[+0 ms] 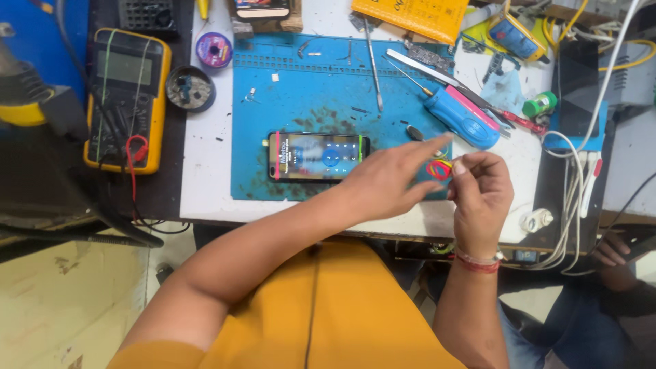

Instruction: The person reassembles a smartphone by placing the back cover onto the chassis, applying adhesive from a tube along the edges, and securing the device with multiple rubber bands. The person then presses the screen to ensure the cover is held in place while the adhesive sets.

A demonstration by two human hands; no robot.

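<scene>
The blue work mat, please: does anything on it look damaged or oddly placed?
The blue mat is stained with dark blotches near the phone, which is bound with coloured bands. Both hands, left and right, pinch rubber bands.

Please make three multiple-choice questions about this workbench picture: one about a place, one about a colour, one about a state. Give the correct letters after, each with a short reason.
1. Where does the phone lie?
A. On the blue mat
B. On the yellow multimeter
C. On the person's lap

2. What colour are the small bands held between the two hands?
A. Green and white
B. Red and yellow
C. Black only

3. What is the state of the phone's screen?
A. Dark
B. Lit
C. Removed

Answers:
1 A: the phone rests flat on the mat's lower part.
2 B: red and yellow loops show between the left hand and the right hand.
3 B: the display glows with coloured graphics.
</scene>
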